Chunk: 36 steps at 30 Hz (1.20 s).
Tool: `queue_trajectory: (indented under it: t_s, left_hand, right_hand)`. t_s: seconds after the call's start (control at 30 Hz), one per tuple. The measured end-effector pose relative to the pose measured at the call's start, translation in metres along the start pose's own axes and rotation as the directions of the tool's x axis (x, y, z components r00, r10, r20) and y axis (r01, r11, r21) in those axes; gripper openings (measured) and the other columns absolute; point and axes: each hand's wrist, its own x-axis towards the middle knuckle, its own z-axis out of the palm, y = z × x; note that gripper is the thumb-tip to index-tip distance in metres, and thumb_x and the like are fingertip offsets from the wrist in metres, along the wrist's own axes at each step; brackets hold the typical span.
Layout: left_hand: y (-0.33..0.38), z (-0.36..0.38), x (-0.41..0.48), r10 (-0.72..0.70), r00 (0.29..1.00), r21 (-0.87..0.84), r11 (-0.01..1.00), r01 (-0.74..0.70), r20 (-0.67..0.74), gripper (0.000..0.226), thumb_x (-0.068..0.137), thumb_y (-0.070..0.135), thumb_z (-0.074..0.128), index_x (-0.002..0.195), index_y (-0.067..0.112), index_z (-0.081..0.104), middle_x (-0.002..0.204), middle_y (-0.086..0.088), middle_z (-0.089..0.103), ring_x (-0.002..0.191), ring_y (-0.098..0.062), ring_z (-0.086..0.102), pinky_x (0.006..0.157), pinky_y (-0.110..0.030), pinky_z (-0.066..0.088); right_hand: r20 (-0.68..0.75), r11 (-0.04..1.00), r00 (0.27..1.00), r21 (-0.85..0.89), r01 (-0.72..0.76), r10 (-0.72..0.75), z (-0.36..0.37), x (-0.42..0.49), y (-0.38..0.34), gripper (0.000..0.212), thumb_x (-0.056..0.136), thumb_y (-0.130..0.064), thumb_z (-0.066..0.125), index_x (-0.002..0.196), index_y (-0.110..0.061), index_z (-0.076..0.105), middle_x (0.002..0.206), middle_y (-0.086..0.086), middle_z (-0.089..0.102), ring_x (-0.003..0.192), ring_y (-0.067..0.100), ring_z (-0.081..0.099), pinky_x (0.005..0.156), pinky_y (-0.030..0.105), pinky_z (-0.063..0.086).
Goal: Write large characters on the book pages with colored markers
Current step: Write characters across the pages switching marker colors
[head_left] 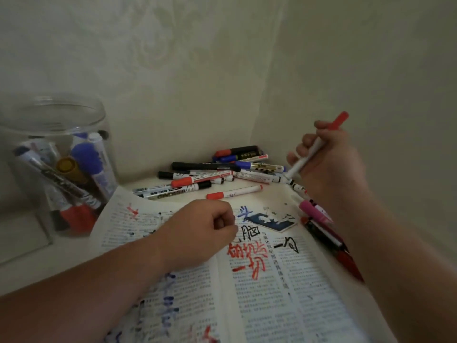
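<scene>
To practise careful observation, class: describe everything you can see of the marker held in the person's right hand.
The marker is slim, seemingly plastic, with a white barrel and a red end. The right hand grips its middle, fingers curled round it, raised above the pile of loose markers. It tilts: red end up-right, white end down-left toward the pile. Only the hand touches it; whether its tip is bare cannot be told.

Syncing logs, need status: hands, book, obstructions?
Right hand grips red-ended marker, held above page. Left hand fisted, resting on open book. Loose markers piled beyond book.
</scene>
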Motion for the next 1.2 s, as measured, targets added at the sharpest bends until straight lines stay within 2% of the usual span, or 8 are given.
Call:
queue_trajectory:
  t_s: [0.17, 0.47, 0.67, 0.73, 0.8, 0.87, 1.0, 1.2]
  left_hand:
    - [0.001, 0.002, 0.001, -0.013, 1.000, -0.013, 1.000, 0.013, -0.012, 0.016, 0.090, 0.032, 0.071, 0.076, 0.027, 0.067, 0.067, 0.015, 0.061, 0.057, 0.000, 0.050, 0.056, -0.021, 0.043]
    - [0.001, 0.004, 0.004, -0.014, 1.000, 0.016, 1.000, 0.015, -0.023, 0.015, 0.088, 0.031, 0.073, 0.075, 0.026, 0.069, 0.063, 0.015, 0.062, 0.055, -0.002, 0.051, 0.052, -0.019, 0.042]
    - [0.000, 0.005, 0.004, -0.008, 1.000, 0.005, 1.000, 0.009, -0.030, 0.015, 0.087, 0.028, 0.074, 0.074, 0.027, 0.069, 0.064, 0.013, 0.062, 0.056, -0.001, 0.051, 0.053, -0.020, 0.042]
    - [0.001, 0.005, 0.004, -0.012, 0.999, -0.003, 1.000, 0.012, -0.036, 0.014, 0.087, 0.027, 0.075, 0.074, 0.027, 0.069, 0.063, 0.013, 0.062, 0.056, -0.001, 0.051, 0.053, -0.019, 0.043]
    - [0.002, 0.005, 0.004, -0.018, 0.999, -0.002, 1.000, 0.018, -0.041, 0.013, 0.087, 0.027, 0.075, 0.075, 0.026, 0.070, 0.064, 0.014, 0.062, 0.056, -0.001, 0.052, 0.053, -0.017, 0.043]
    - [0.002, 0.005, 0.003, -0.024, 0.999, 0.003, 1.000, 0.024, -0.040, 0.012, 0.088, 0.027, 0.074, 0.076, 0.025, 0.070, 0.064, 0.015, 0.062, 0.057, 0.000, 0.052, 0.053, -0.015, 0.043]
    - [0.004, 0.004, 0.002, -0.023, 0.999, 0.008, 1.000, 0.023, -0.040, 0.012, 0.089, 0.026, 0.074, 0.077, 0.025, 0.070, 0.064, 0.020, 0.061, 0.056, 0.002, 0.052, 0.054, -0.013, 0.043]
    - [0.002, 0.004, 0.003, 0.010, 0.999, 0.041, 0.999, -0.008, -0.047, 0.015, 0.088, 0.028, 0.073, 0.074, 0.028, 0.067, 0.068, 0.022, 0.062, 0.059, 0.001, 0.054, 0.056, -0.014, 0.042]
  right_hand:
    - [0.172, 0.920, 0.937, 0.200, -0.337, 0.306, -0.028, -0.012, 0.009, 0.059, 0.085, -0.071, 0.044, 0.064, -0.015, 0.041, 0.058, -0.002, 0.023, 0.050, 0.013, 0.017, 0.052, 0.026, 0.015]
    - [0.154, 0.889, 0.938, 0.302, -0.343, 0.310, -0.032, -0.019, 0.007, 0.017, 0.074, -0.032, 0.040, 0.063, -0.022, 0.031, 0.047, -0.007, 0.018, 0.037, 0.010, 0.013, 0.042, 0.021, 0.008]
    - [0.167, 0.852, 0.930, 0.374, -0.367, 0.327, -0.038, -0.022, 0.004, 0.045, 0.078, -0.051, 0.064, 0.065, -0.020, 0.035, 0.061, -0.006, 0.028, 0.048, 0.006, 0.021, 0.038, 0.018, 0.015]
    - [0.123, 0.845, 0.916, 0.356, -0.399, 0.381, -0.036, -0.022, -0.001, 0.046, 0.085, -0.036, 0.067, 0.062, -0.020, 0.031, 0.069, -0.004, 0.030, 0.052, 0.006, 0.025, 0.034, 0.014, 0.019]
    - [0.113, 0.821, 0.872, 0.298, -0.487, 0.477, -0.035, -0.021, -0.008, 0.044, 0.093, -0.025, 0.061, 0.061, -0.018, 0.031, 0.074, 0.001, 0.036, 0.053, 0.007, 0.037, 0.036, 0.013, 0.033]
    - [0.148, 0.850, 0.850, 0.084, -0.520, 0.505, -0.031, -0.027, -0.014, 0.043, 0.093, -0.041, 0.057, 0.064, -0.013, 0.046, 0.078, 0.008, 0.047, 0.060, 0.016, 0.051, 0.051, 0.022, 0.048]
    - [0.219, 0.810, 0.829, -0.441, -0.386, 0.514, -0.037, -0.041, -0.019, 0.077, 0.094, -0.071, 0.034, 0.072, -0.006, 0.069, 0.055, 0.012, 0.050, 0.044, 0.020, 0.040, 0.046, 0.023, 0.032]
    - [0.314, 0.789, 0.824, -0.567, -0.236, 0.472, -0.076, -0.072, 0.005, 0.019, 0.065, -0.007, 0.087, 0.081, -0.007, 0.076, 0.069, 0.020, 0.067, 0.056, 0.024, 0.062, 0.045, 0.025, 0.049]
